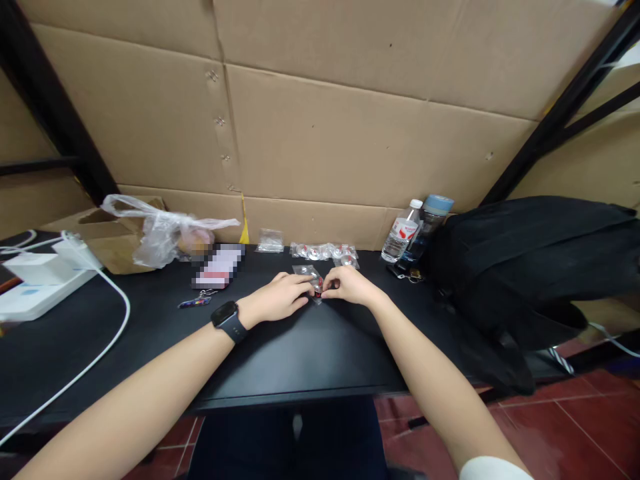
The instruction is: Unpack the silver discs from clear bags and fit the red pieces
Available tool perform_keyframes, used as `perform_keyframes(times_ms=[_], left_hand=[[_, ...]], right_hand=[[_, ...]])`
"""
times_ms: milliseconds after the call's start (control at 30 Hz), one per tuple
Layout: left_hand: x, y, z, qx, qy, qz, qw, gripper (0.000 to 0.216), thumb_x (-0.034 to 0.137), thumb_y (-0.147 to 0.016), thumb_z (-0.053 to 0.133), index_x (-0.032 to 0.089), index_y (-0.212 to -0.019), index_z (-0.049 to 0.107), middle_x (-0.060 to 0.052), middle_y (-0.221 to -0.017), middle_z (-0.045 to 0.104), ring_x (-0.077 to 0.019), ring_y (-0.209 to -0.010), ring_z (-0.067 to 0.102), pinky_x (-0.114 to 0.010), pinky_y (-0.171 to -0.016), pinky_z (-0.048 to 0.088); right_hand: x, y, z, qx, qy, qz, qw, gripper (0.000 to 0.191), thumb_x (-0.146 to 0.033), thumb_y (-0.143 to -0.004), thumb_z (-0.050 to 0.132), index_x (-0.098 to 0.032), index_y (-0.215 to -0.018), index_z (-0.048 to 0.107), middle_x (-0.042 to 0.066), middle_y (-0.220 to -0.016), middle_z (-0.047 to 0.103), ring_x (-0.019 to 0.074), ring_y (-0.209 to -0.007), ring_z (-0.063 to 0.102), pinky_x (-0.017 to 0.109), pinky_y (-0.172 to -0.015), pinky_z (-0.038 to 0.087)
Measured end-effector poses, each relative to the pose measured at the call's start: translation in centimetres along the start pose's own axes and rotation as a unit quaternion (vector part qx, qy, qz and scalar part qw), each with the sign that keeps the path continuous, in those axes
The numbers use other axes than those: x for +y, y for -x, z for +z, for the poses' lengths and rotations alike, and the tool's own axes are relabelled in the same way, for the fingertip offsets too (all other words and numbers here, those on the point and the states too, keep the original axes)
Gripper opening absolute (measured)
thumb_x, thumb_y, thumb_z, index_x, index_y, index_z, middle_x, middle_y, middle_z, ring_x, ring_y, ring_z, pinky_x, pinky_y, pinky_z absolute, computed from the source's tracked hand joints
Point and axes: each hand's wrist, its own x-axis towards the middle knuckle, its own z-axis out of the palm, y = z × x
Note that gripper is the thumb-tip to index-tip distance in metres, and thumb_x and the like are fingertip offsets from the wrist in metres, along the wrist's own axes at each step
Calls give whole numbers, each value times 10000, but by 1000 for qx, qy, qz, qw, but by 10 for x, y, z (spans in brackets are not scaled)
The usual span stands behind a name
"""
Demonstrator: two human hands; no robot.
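Note:
Near the middle of the black desk lies a small clear plastic bag with shiny silver and red pieces inside. My left hand, with a black watch on its wrist, has its fingers over the bag's left side, holding it against the desktop. On the other side, my right hand pinches at the bag's right edge with thumb and forefinger; a small red piece shows between the two hands. Behind them is a row of similar filled bags, one of them partly hidden by my right hand.
Clear empty-looking bags lie by the cardboard wall. Leftward are a phone, a keychain, a tied plastic bag, a cardboard box and a power strip. Rightward stand a water bottle, a blue-lidded bottle and a black backpack.

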Motion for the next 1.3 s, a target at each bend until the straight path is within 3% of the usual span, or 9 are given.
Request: perform_keyframes(times_ms=[167,367,633,867,1100,1300], left_hand=[[-3,2,5,-3,-49,-1,999,342,327,-997,481,314,-1309,620,-73,-1422,570,-250,-1265,560,-409,-1037,407],[-2,2,7,-38,-52,-6,998,419,279,-994,452,285,-1401,553,-91,-1546,462,-244,-1356,506,-394,-1045,407],[0,2,7,-75,-29,-17,997,469,236,-987,415,280,-1449,485,-81,-1604,384,-224,-1444,407,-398,-1084,358],[5,2,0,-104,-10,-24,994,500,175,-954,416,271,-1441,479,-81,-1635,321,-218,-1450,396,-419,-1132,309],[5,3,-7,-100,12,-2,995,528,129,-917,437,296,-1413,512,-61,-1628,338,-231,-1453,391,-437,-1151,292],[3,4,-6,-72,44,37,996,566,66,-878,445,361,-1345,571,-8,-1560,444,-233,-1430,415,-419,-1148,284]], right_hand=[[1,-3,7,33,51,31,998,161,-344,-757,829,-205,-806,765,12,-840,703,134,-739,595,230,-649,374],[-6,-2,8,69,135,70,986,106,-337,-832,766,-252,-894,775,23,-973,734,183,-887,653,245,-625,371],[-7,-5,9,44,169,26,984,182,-239,-893,700,-318,-1027,793,26,-1073,730,200,-979,672,257,-716,456],[-5,-4,9,79,192,60,976,80,-273,-854,752,-273,-934,752,25,-966,740,215,-938,674,277,-729,456],[-12,-9,18,137,249,77,956,258,-386,-821,792,-234,-989,669,56,-988,700,227,-925,640,293,-752,449],[-13,-15,28,176,258,78,947,281,-344,-855,748,-213,-1079,638,93,-1074,666,252,-999,616,334,-824,463]])
